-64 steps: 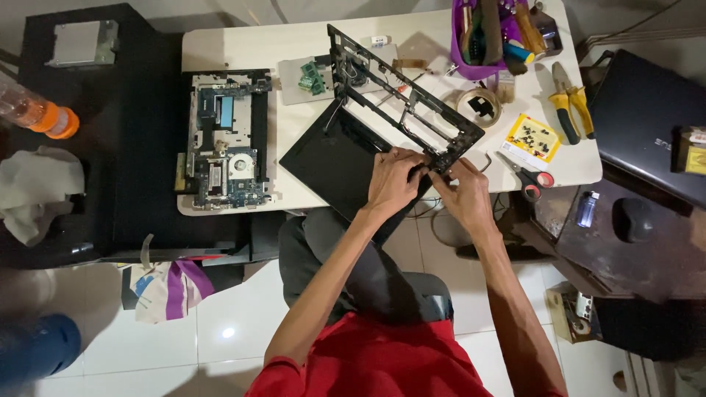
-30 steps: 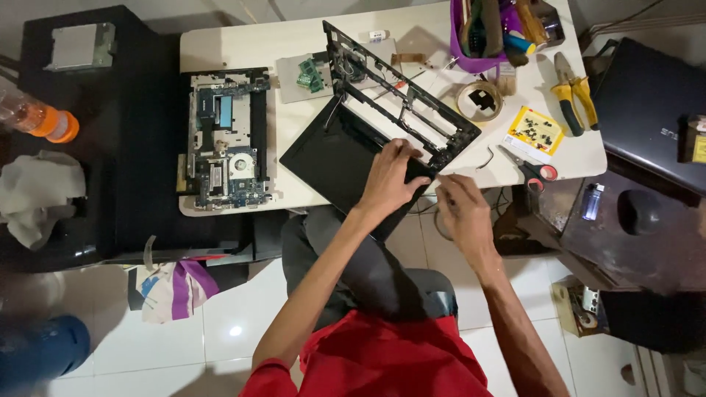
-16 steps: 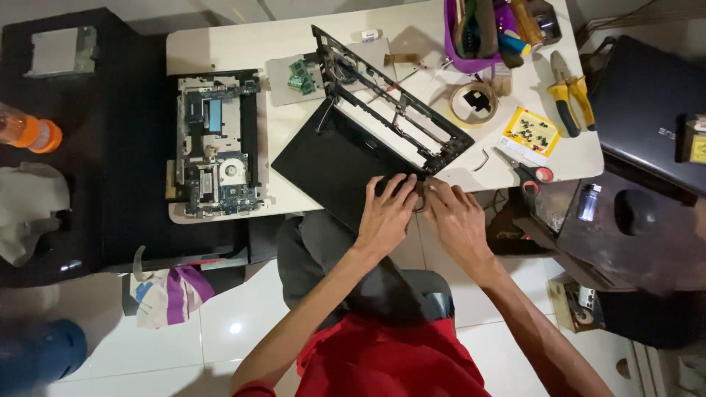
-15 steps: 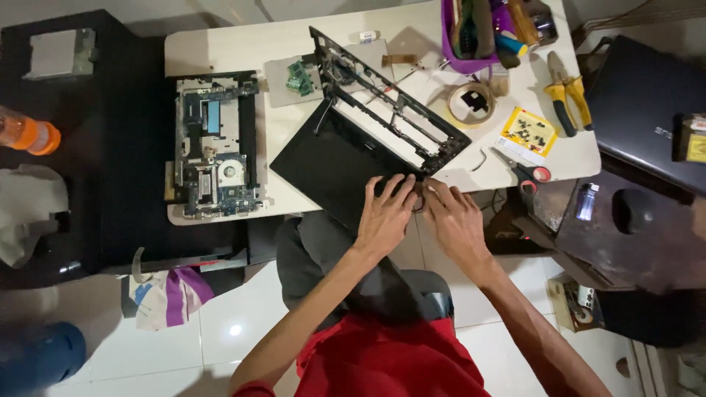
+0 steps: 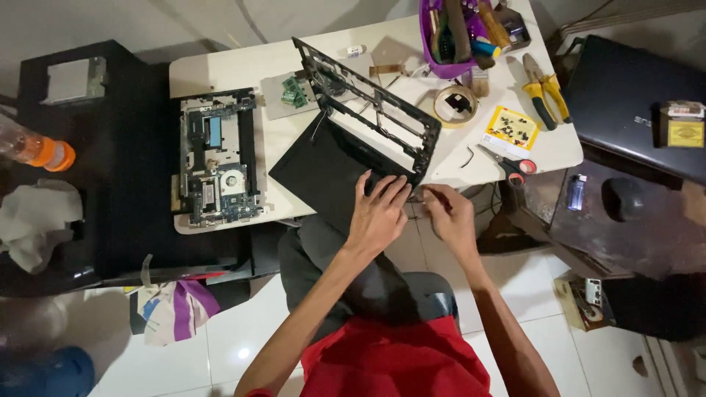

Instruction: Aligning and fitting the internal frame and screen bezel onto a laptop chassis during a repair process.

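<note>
The left hand (image 5: 379, 213) lies flat, fingers spread, on the near corner of the black laptop lid panel (image 5: 327, 173), which overhangs the white surface (image 5: 243, 70) at its front edge. The right hand (image 5: 448, 213) sits just beside it, fingers pinched together; what they hold is too small to tell. A black plastic keyboard frame (image 5: 368, 103) tilts up behind.

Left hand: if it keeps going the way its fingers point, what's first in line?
The left hand points up the table, fingertips at the laptop's black frame propped over the dark panel; it probably meets the frame's near corner first, though depth is unclear.
</note>
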